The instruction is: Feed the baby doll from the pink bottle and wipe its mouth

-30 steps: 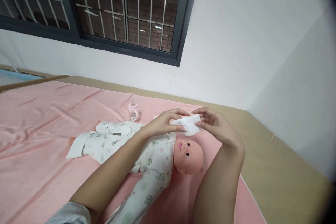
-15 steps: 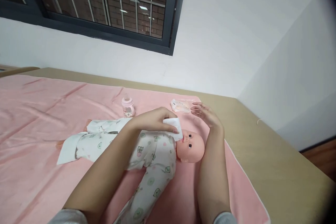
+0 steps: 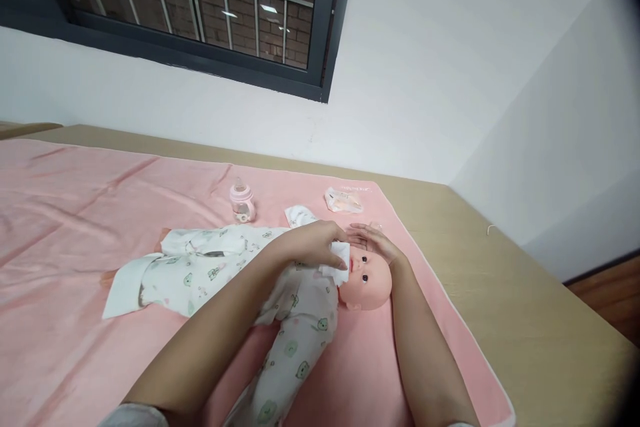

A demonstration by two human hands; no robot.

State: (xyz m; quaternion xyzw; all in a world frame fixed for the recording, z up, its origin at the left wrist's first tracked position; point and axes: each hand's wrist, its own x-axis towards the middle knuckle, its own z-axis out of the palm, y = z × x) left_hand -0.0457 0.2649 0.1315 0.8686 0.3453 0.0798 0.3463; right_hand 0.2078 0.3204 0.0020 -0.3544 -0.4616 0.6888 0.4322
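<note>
A baby doll [image 3: 369,288] lies face up on a pink blanket [image 3: 85,213], its head toward the right, dressed in a white suit printed with green bears. My left hand [image 3: 317,243] reaches across the doll's chest and pinches a folded white tissue [image 3: 341,255] at the chin, just below the mouth. On the far side of the head, my right hand [image 3: 374,240] rests with its fingers stretched out, close against the doll's cheek. Whether it presses on the head I cannot tell.
A pink-topped baby bottle [image 3: 243,204] stands upright beyond the doll's body. Near the blanket's far edge lies a small clear plastic packet [image 3: 344,200]. The wooden table [image 3: 480,280] shows past the blanket on the right, and a white wall [image 3: 400,80] with a barred window rises behind.
My right hand has come down from above the blanket to the side of the doll's head. My left hand has shifted slightly right and nearer with the tissue, uncovering the doll's far sleeve.
</note>
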